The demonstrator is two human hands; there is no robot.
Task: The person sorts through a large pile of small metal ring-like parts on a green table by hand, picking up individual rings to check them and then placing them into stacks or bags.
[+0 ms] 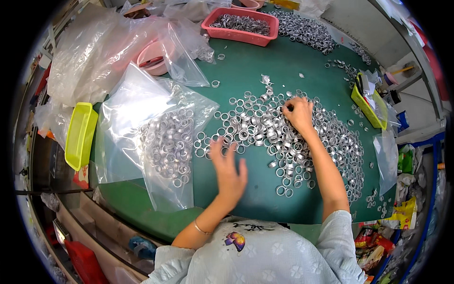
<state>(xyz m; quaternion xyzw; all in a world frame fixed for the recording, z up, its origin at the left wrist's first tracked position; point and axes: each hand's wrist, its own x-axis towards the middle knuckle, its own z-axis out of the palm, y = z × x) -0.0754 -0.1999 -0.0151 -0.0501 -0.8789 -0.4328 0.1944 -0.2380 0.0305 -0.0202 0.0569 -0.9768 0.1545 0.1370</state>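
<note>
A wide heap of silvery metal rings [255, 128] spreads over the green tabletop [231, 182]. My right hand [299, 112] reaches into the far part of this heap, fingers curled and closed at the tips; what they pinch is hidden. My left hand [229, 173] hovers at the heap's near left edge, fingers spread and slightly blurred, with nothing in it. Left of that hand lies a clear plastic bag [137, 102] with many similar rings [168, 146] inside it or under its film.
A pink tray [241, 34] of metal parts stands at the back, beside another ring pile [307, 31]. A yellow-green tray [81, 137] sits at the left edge, another basket [369, 106] at the right. A pink bowl [153, 59] stands among plastic sheets.
</note>
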